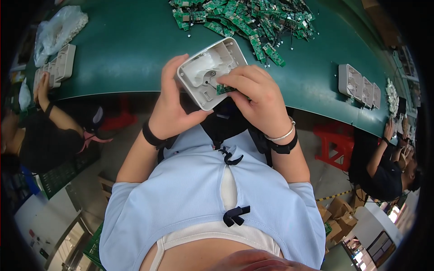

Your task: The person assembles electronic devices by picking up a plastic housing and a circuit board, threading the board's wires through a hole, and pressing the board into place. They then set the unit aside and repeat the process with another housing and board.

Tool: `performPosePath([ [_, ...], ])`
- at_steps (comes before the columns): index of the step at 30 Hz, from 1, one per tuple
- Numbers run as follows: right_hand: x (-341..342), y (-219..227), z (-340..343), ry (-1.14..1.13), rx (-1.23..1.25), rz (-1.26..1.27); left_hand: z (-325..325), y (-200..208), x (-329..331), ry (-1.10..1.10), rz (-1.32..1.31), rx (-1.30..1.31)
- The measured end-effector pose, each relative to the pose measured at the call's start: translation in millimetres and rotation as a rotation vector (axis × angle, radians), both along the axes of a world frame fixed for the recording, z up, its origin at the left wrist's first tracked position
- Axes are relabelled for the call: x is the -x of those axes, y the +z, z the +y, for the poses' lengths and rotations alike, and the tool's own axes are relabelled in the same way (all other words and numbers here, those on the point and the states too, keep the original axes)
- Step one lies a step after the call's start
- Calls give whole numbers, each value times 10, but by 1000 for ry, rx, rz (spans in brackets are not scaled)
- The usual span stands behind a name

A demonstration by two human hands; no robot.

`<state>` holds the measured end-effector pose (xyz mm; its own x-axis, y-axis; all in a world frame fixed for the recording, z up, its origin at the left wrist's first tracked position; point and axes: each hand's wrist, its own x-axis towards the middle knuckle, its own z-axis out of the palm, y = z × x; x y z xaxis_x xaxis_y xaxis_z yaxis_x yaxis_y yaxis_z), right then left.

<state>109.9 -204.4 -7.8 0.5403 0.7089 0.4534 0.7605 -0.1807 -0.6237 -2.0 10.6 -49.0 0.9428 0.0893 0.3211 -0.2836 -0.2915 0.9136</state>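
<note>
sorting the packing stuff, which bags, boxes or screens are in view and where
Crumpled clear plastic bag: far left on the green table, whitish and see-through.
Brown cardboard boxes: on the floor at lower right, plain squarish cartons.
Dark flat screen: lower right corner, rectangular with a pale frame.

On the green table (135, 49) lie three grey housings (361, 86) at right, two at left (58, 67), one held housing (212, 72) before one heap of circuit boards (246, 20)

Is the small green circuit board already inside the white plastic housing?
Partly in: the small green circuit board sits at the white plastic housing edge, under right hand fingers.
</note>
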Motion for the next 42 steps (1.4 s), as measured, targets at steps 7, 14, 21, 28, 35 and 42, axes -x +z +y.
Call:
performPosePath([
  [7, 32, -108, -120, 131, -51, 267, -7, 92, 21, -7, 79, -60],
  [14, 123, -146, -88, 68, -88, 125, 25, 8, 44, -66, 114, 123],
  [21, 139, -318, -78, -3, -104, 85, 33, 24, 42, -87, 155, 120],
  [28, 239, -191, 23, -62, 31, 142, -23, 61, 74, -64, 202, 202],
  [35, 219, -193, 67, -31, 125, 17, 33, 32, 55, -52, 228, 242],
  [42, 177, -114, -172, 102, 125, -199, -64, 70, 54, -126, 157, 152],
])
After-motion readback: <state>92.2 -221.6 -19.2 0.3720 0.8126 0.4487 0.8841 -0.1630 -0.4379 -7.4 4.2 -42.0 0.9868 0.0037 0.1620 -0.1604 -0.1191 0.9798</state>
